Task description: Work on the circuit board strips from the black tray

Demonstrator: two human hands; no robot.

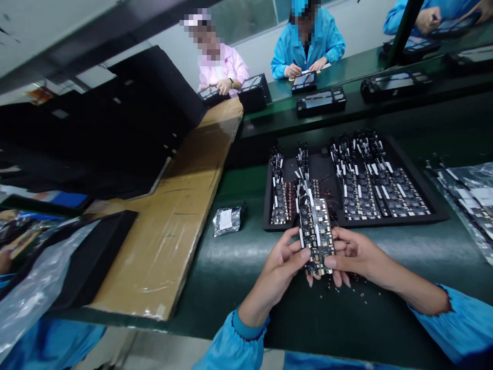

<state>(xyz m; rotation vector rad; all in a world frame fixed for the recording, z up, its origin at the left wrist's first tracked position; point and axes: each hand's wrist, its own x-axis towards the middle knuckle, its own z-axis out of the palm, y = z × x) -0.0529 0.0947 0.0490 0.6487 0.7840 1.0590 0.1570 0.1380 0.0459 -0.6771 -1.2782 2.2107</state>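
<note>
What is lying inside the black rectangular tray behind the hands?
The black rectangular tray holds rows of dark circuit boards with white strips, leaning in overlapping lines. The stack of circuit boards held by both hands covers part of its front edge; its floor under the rows is hidden.

The lower end of the stack of circuit boards (316, 234) is covered by the fingers of the left hand (283, 262) and the right hand (352, 254). The markings on the boards are too small to be read. The tiny dark specks (346, 293) on the green bench (239, 262), at five o'clock from the hands, cannot be identified. The silver bags (468, 200) at three o'clock are cut off by the right edge. The clear plastic wrap (34, 288) at nine o'clock is cut off by the left edge. The label on the small foil pouch (228, 220) is illegible.
</note>
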